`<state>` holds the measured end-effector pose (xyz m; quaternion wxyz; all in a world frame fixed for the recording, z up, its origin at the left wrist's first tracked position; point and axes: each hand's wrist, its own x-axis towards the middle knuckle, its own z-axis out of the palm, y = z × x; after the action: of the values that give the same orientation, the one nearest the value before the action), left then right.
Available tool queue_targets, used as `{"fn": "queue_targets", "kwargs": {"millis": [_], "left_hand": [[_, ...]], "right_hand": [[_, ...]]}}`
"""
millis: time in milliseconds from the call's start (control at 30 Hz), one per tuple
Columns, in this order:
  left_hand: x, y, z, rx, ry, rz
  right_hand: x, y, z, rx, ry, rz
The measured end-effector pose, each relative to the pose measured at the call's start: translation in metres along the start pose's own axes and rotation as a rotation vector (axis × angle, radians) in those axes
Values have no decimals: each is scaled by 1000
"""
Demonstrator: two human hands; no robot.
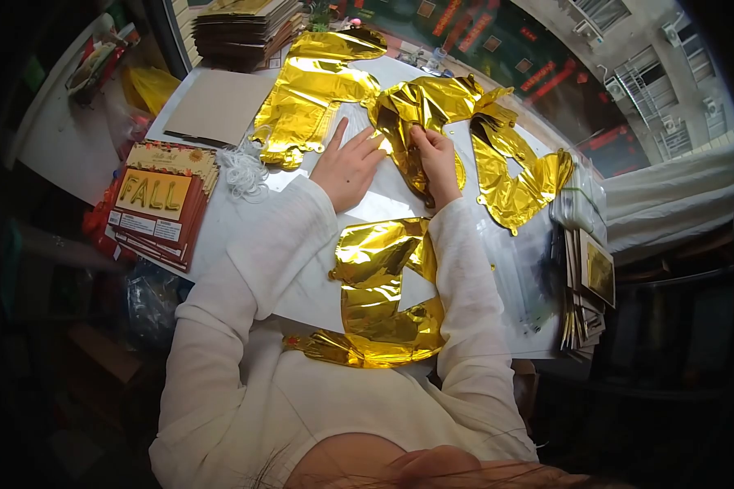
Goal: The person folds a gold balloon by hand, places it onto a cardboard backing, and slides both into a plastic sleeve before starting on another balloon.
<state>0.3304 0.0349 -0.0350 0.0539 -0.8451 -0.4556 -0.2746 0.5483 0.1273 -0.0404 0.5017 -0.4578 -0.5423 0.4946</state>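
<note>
Several flat gold foil balloons lie on the white table. My right hand (439,167) is closed, pinching the folded lower part of the middle foil balloon (408,110). Fingers spread, my left hand (349,167) lies flat just left of that balloon, its fingertips close to the foil edge. Beyond my left hand is another foil balloon (322,77), creased and shiny. To the right of my right hand rests a foil balloon with a small hole (501,183). A further foil balloon (371,297) lies nearest my body, between my forearms.
Packs printed FALL (155,200) are stacked at the left edge, beside a tangle of white string (242,173). A grey board (220,106) and a tall card stack (240,37) stand behind. Plastic sleeves (581,200) and brown cards (595,273) line the right edge.
</note>
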Motion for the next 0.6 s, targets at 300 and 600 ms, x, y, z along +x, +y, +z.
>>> {"fn": "queue_targets", "kwargs": {"millis": [300, 600], "left_hand": [[-2, -2, 6, -66, -18, -18], [-1, 0, 3, -32, -16, -19]], "right_hand": [[18, -67, -95, 673, 106, -83], [-123, -199, -278, 362, 694, -677]]}}
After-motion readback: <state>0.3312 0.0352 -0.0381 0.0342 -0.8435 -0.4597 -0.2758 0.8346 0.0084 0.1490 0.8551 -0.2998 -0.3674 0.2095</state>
